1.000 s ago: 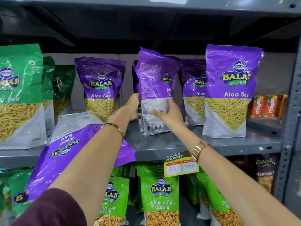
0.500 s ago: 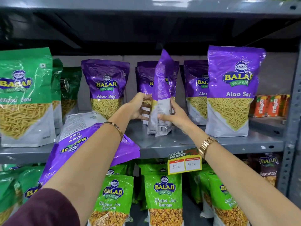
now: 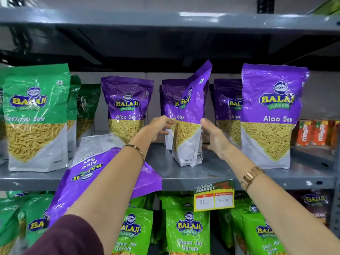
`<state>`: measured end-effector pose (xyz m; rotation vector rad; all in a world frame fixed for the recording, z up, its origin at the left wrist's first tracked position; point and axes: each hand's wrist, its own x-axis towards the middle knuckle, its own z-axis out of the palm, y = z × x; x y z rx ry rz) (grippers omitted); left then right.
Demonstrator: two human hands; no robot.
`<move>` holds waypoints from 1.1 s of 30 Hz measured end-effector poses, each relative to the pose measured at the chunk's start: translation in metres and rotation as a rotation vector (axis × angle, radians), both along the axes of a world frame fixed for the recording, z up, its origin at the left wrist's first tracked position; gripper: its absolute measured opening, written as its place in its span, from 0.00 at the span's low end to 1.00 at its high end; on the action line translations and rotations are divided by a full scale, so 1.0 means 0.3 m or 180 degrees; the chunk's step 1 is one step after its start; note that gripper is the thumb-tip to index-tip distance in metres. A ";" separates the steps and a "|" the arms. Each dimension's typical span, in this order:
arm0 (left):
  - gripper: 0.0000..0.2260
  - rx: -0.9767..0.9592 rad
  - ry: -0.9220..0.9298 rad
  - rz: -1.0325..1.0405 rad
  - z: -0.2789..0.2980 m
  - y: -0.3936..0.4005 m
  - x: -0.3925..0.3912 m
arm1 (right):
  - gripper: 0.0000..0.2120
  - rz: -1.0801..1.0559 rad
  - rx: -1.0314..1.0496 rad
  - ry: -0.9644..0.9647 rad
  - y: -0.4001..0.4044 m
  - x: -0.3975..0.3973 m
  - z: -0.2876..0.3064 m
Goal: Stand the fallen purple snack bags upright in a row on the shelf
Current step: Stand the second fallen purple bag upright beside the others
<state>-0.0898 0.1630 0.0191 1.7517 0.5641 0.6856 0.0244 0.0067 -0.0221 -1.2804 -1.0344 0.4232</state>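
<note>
A purple bag (image 3: pixel 189 122) marked "Balaji", "Aloo Sev" stands on the shelf (image 3: pixel 211 173), turned edge-on, held between the left hand (image 3: pixel 160 128) and right hand (image 3: pixel 214 137).

Six purple Aloo Sev bags are counted on the grey middle shelf (image 3: pixel 211 173): one upright at centre left (image 3: pixel 127 109), one turned edge-on at centre (image 3: pixel 189 122), one partly hidden behind it (image 3: pixel 168 100), one behind at centre right (image 3: pixel 227 107), one large at right (image 3: pixel 270 115), and one fallen bag overhanging the edge at lower left (image 3: pixel 88 173). Three green bags are seen at upper left, the front one largest (image 3: pixel 36 116). Two hands are seen, left (image 3: pixel 158 128) and right (image 3: pixel 215 137). One yellow price tag (image 3: pixel 214 196) is shown at lower centre.
</note>
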 end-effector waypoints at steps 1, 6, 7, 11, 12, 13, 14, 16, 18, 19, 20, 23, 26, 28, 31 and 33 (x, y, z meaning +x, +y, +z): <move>0.15 -0.0104 0.0040 0.0038 0.000 0.006 0.009 | 0.41 -0.0209 -0.0116 -0.0261 0.006 -0.011 -0.006; 0.09 -0.0781 0.0274 -0.0531 -0.018 0.011 0.050 | 0.40 -0.0779 0.0022 -0.1033 0.050 -0.043 -0.035; 0.11 -0.0811 0.0277 -0.0711 -0.024 0.013 0.061 | 0.34 -0.0907 0.0034 -0.1111 0.054 -0.041 -0.039; 0.10 -0.0736 0.0271 -0.0882 -0.043 0.036 0.073 | 0.25 -0.0799 0.0069 -0.0871 0.038 -0.009 -0.035; 0.09 -0.0704 0.0282 -0.0864 -0.045 0.045 0.067 | 0.22 -0.0663 0.0075 -0.0702 0.030 0.002 -0.024; 0.07 -0.0669 0.0304 -0.0858 -0.047 0.055 0.061 | 0.20 -0.0521 0.0057 -0.0538 0.023 0.015 -0.014; 0.05 -0.0628 0.0339 -0.0846 -0.047 0.062 0.054 | 0.19 -0.0374 0.0013 -0.0398 0.015 0.030 -0.002; 0.04 -0.0508 0.0452 -0.0784 -0.047 0.066 0.039 | 0.19 -0.0161 -0.0148 -0.0181 0.011 0.062 0.014; 0.04 -0.0312 0.0617 -0.0641 -0.044 0.064 0.029 | 0.21 -0.0189 -0.0322 -0.0063 0.015 0.097 0.019; 0.05 -0.0179 0.0703 -0.0565 -0.044 0.062 0.025 | 0.23 -0.0261 -0.0364 -0.0023 0.020 0.114 0.017; 0.12 -0.0004 0.0804 -0.0505 -0.044 0.061 0.021 | 0.25 -0.0346 -0.0380 0.0022 0.025 0.128 0.017; 0.31 0.0578 0.1092 -0.0271 -0.056 0.050 0.015 | 0.33 -0.0463 -0.0384 0.0160 0.035 0.160 0.020; 0.33 0.0699 0.0988 -0.0162 -0.074 0.039 0.020 | 0.33 -0.0339 -0.0343 0.0233 0.052 0.184 0.013; 0.31 0.0682 0.0787 -0.0199 -0.086 0.037 0.027 | 0.34 -0.0326 -0.0316 0.0298 0.062 0.197 0.004; 0.27 0.0759 0.0523 -0.0164 -0.107 0.042 0.036 | 0.39 -0.0388 -0.0347 0.0423 0.078 0.205 -0.002; 0.27 0.0793 0.0443 -0.0118 -0.120 0.047 0.041 | 0.35 -0.0379 -0.0441 0.0447 0.085 0.203 -0.012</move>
